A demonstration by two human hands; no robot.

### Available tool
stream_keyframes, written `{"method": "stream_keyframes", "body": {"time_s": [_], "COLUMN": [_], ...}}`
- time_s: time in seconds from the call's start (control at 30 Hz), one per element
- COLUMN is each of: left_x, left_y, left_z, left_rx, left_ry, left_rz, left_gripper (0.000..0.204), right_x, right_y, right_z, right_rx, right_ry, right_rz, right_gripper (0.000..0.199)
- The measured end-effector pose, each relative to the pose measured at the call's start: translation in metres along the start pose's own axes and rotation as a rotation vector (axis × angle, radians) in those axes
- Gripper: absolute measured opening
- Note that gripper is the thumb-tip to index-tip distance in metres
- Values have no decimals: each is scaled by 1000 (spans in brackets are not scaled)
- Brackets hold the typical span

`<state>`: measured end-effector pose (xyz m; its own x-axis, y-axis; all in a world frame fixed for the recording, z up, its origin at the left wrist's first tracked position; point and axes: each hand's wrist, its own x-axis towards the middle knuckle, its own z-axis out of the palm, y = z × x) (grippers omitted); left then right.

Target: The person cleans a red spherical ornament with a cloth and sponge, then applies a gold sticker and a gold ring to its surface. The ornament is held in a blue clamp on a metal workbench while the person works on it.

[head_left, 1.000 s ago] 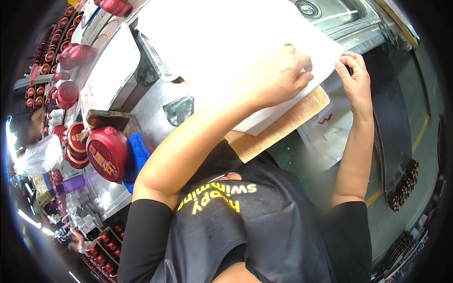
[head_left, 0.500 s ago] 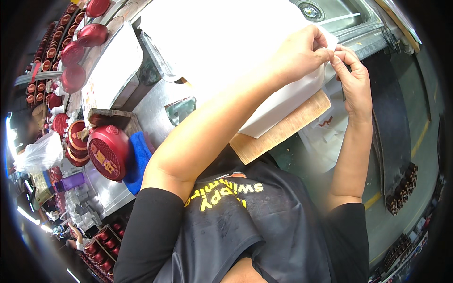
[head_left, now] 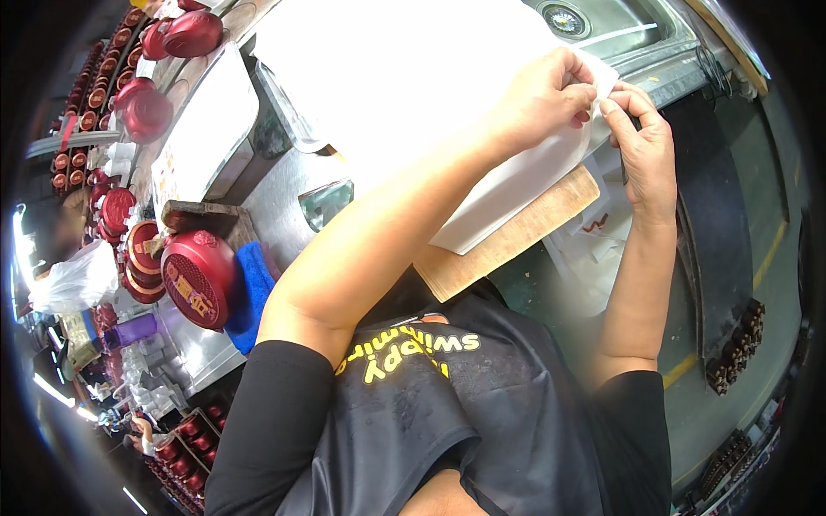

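Observation:
A large, glaring white sheet [head_left: 404,73] spreads over the table in front of me, its front side [head_left: 516,193] hanging toward a wooden board [head_left: 516,230]. My left hand [head_left: 544,99] lies at the sheet's right corner, thumb and fingers pressed together. What sits between them is too small to make out. Beside it, my right hand [head_left: 644,142] pinches the corner tip between thumb and forefinger. The two hands are close but a little apart.
At left, a round red container [head_left: 198,277] leans by a blue cloth [head_left: 250,292] and a wooden block [head_left: 206,215]. Red containers [head_left: 144,112] line a belt beyond a white-topped tray [head_left: 211,112]. A metal sink [head_left: 619,30] lies at far right, a black mat [head_left: 714,206] below it.
My left hand has drawn slightly left, away from the right fingertips. The right hand stays almost where it was. Red containers on the belt at left have shifted position.

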<state>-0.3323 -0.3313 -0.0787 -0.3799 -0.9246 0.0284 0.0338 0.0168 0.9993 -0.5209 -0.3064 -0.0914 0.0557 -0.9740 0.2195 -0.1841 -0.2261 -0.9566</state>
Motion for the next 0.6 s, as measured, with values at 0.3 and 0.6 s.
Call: {"method": "stream_keyframes", "body": {"time_s": [0.3, 0.6], "left_x": [1, 33], "left_y": [3, 17], "left_z": [-5, -92], "left_rx": [-181, 716], "left_ry": [-19, 305], "left_rz": [-141, 126], "left_gripper": [11, 37], "right_x": [-2, -9], "right_y": [-2, 15], "right_z": [4, -19], "right_rx": [-275, -657], "right_ry": [67, 210], "right_rz": [-72, -213], "right_gripper": [16, 18]}}
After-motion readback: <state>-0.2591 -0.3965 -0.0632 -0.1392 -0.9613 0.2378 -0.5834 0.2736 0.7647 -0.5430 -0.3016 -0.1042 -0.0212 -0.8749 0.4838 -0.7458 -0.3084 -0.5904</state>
